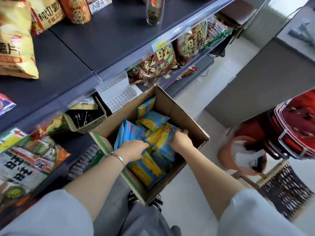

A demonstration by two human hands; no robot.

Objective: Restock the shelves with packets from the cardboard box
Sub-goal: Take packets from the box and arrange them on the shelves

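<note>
As right hand [179, 140] grips packet [160, 138], left hand [133, 149] rests inside box [192, 123].

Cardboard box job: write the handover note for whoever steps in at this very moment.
Left hand: down among the packets in the cardboard box. Its fingertips are hidden, so the grip is unclear.
Right hand: fingers curled over the edge of a blue-and-yellow packet, not yet lifted out.
Box: open, in front of the shelving, holding many packets.
Done: no blue-and-yellow packet shows on the shelves in view.
Left: lift packets out and shelve them. The upper dark shelf has bare space.
</note>
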